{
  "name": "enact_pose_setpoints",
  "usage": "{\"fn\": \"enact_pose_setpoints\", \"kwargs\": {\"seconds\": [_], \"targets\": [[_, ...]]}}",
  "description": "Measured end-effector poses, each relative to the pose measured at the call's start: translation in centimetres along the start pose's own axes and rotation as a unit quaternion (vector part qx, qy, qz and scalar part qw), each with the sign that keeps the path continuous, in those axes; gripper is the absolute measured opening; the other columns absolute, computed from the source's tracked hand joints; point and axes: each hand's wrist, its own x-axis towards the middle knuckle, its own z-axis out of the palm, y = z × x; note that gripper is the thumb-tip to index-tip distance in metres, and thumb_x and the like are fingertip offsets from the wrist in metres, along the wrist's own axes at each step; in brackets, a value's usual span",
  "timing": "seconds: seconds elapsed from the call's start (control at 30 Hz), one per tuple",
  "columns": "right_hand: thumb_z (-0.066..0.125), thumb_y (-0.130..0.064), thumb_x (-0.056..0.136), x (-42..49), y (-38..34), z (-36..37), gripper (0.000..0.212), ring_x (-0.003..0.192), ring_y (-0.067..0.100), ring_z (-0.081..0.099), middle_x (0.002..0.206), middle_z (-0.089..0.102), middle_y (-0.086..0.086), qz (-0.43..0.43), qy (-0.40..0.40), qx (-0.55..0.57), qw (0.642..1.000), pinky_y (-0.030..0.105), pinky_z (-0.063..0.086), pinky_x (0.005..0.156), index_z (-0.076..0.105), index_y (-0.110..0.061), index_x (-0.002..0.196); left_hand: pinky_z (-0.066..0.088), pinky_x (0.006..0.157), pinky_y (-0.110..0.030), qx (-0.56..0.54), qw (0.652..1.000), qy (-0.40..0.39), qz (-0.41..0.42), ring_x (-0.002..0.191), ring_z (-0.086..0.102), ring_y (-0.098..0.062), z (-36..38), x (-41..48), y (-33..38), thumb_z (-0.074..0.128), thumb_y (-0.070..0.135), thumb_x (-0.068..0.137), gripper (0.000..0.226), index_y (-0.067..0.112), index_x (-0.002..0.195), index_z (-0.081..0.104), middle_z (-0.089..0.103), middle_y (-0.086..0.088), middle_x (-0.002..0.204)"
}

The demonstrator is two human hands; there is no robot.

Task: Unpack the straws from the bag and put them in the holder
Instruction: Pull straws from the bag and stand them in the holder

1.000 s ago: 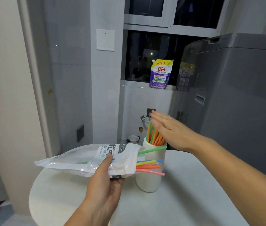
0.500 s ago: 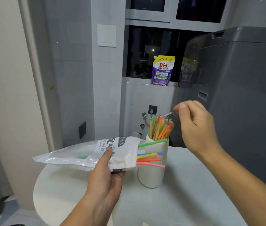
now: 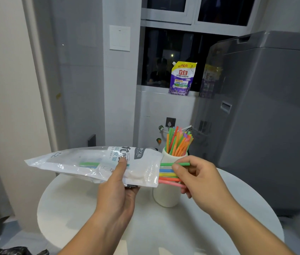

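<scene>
Hands are pictured at work over a round white table. The bag is held flat above the tabletop by the left hand, with the thumb pressed on the printed face, the fingers curled beneath and the open mouth turned to 3 o'clock. A fan of loose straws in green, blue, yellow, orange and pink is seen projecting from that mouth. Their ends are gripped as a bundle by the right hand, whose fingers are curled round them.

The loose straws are judged to be light, thin and smooth, easily kinked and apt to splay or slip singly. They are best taken together near the exposed ends, pinched gently and drawn straight out toward 3 o'clock. The bag is judged to be soft, slick film that will sag unless it is supported close to the mouth.

Just behind the bag's mouth, toward the table's 12 o'clock, the white holder is set upright. It is already filled with standing straws that lean to 1 o'clock.

Farther off, a purple detergent pouch is propped on the window sill at 12 o'clock. A grey washing machine is seen at 2 o'clock and a wall switch at 11 o'clock.
</scene>
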Motion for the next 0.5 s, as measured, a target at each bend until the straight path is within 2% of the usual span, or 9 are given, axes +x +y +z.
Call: {"fn": "enact_pose_setpoints", "kwargs": {"seconds": [0.13, 0.27, 0.4, 0.5], "targets": [[0.065, -0.011, 0.095, 0.05, 0.27, -0.18, 0.009, 0.052, 0.016, 0.062, 0.078, 0.073, 0.010, -0.031, 0.051, 0.006, 0.998, 0.032, 0.055, 0.045, 0.071, -0.018, 0.093, 0.065, 0.065, -0.036, -0.009, 1.000, -0.002, 0.002, 0.100, 0.078, -0.017, 0.02, -0.01, -0.07, 0.068, 0.014, 0.096, 0.038, 0.019, 0.134, 0.064, 0.078, -0.002, 0.120], [0.064, -0.006, 0.095, 0.15, 0.57, -0.41, 0.015, 0.058, 0.013, 0.065, 0.079, 0.072, 0.011, -0.053, 0.082, 0.035, 0.995, 0.029, 0.057, 0.051, 0.071, -0.019, 0.090, 0.066, 0.070, -0.039, -0.007, 1.000, -0.006, -0.004, 0.102, 0.077, -0.019, 0.06, 0.00, -0.15, 0.069, 0.014, 0.096, 0.037, 0.019, 0.132, 0.065, 0.078, -0.002, 0.120], [0.066, -0.009, 0.094, 0.28, 0.87, -0.47, 0.008, 0.061, 0.004, 0.065, 0.080, 0.074, 0.003, -0.037, 0.023, 0.028, 0.999, 0.017, 0.052, 0.057, 0.070, -0.017, 0.094, 0.066, 0.067, -0.039, -0.004, 1.000, -0.004, -0.013, 0.101, 0.078, -0.019, -0.04, 0.06, -0.43, 0.069, 0.013, 0.096, 0.041, 0.017, 0.137, 0.063, 0.078, -0.004, 0.121], [0.066, -0.007, 0.094, 0.38, 0.76, -0.59, 0.009, 0.074, 0.010, 0.072, 0.084, 0.077, 0.001, -0.047, 0.001, 0.020, 0.999, 0.022, 0.058, 0.069, 0.071, -0.015, 0.092, 0.066, 0.064, -0.038, -0.006, 1.000, -0.004, -0.018, 0.099, 0.078, -0.019, -0.06, 0.07, -0.53, 0.068, 0.013, 0.097, 0.043, 0.017, 0.139, 0.061, 0.078, -0.005, 0.121]]}}
